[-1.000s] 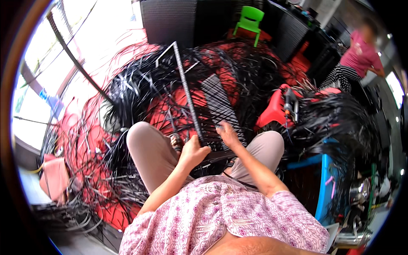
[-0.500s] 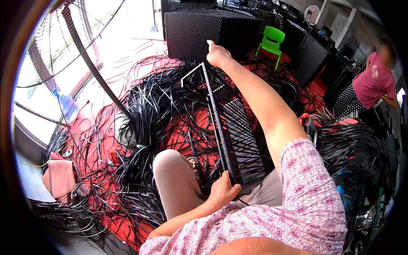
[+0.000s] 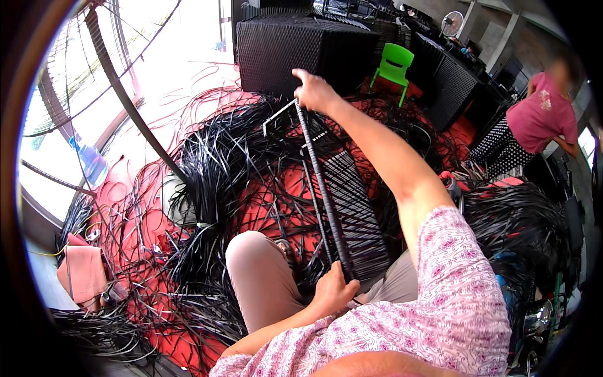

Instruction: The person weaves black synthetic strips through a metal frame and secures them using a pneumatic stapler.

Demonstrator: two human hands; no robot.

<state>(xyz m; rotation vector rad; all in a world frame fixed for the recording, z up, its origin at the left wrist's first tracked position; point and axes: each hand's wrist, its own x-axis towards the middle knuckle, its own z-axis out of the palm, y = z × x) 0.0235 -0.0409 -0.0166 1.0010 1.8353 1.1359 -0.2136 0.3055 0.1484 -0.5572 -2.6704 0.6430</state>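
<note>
A long frame [image 3: 317, 160] wound with dark strip stands tilted between my knees, its far end a bare light-coloured bar. Woven black and pale strips [image 3: 355, 188] fill part of its side. My left hand [image 3: 333, 292] is closed round the near end of the frame's rail. Stretched far ahead, my right hand [image 3: 316, 94] is beside the frame's far corner. Its index finger sticks out and the other fingers are curled. What they pinch, if anything, is too small to make out.
Heaps of loose black strips [image 3: 217, 138] cover the red floor [image 3: 254, 210]. A large black woven block [image 3: 276, 56] and a green chair [image 3: 396, 63] stand ahead. More strips [image 3: 515, 217] lie at right, near a person in a pink shirt [image 3: 543, 113]. A pink cloth [image 3: 81, 273] lies left.
My right hand has moved slightly left and back toward me, closer to the frame's corner. My left hand keeps its place on the rail. The whole view has shifted a little.
</note>
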